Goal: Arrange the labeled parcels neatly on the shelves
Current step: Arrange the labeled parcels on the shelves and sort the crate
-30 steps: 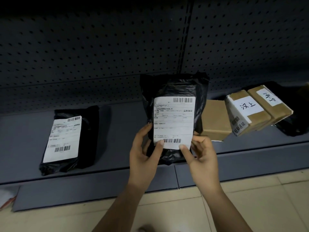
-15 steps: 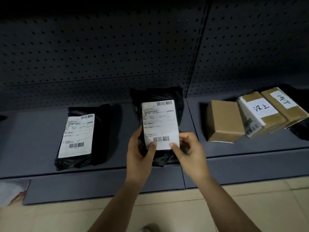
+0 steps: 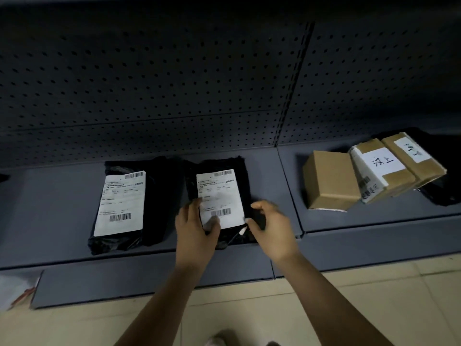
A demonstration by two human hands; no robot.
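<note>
1. The left hand (image 3: 197, 231) is being clenched on the lower left edge of the black parcel (image 3: 215, 164). Its thumb is being pressed onto the bottom of the white label (image 3: 219, 193), just beside the lower barcode, and its fingers are being hidden by the parcel's edge.
2. The right hand (image 3: 272, 228) is being curled round the parcel's lower right corner, with the thumb above and the fingers wrapped over the black wrap just beside the label.
3. The parcel is thus being held between both hands, label upward, over the left section of the shelf (image 3: 50, 208). Its far end is being pointed at the pegboard panel (image 3: 174, 83) and its near end is being held at the shelf's front edge. Whether it is being fully rested on the shelf cannot be told.
4. Just to its left, a second black parcel (image 3: 159, 201) with a similar white label is being carried flat by the same section, close beside the held one and apart from both hands.
5. On the shelf's right section, well apart from the hands, three boxes are being carried side by side. A plain cardboard box (image 3: 329, 181) is being leaned on by a taped box (image 3: 381, 171) with handwritten characters, and a third box (image 3: 414, 156) is being pressed against that one. A black bag (image 3: 439, 193) is being partly covered by them.
6. Below the shelf, a pale tiled floor (image 3: 374, 308) is being shown, with a white item (image 3: 15, 288) at its left edge, too blurred to be identified.
</note>
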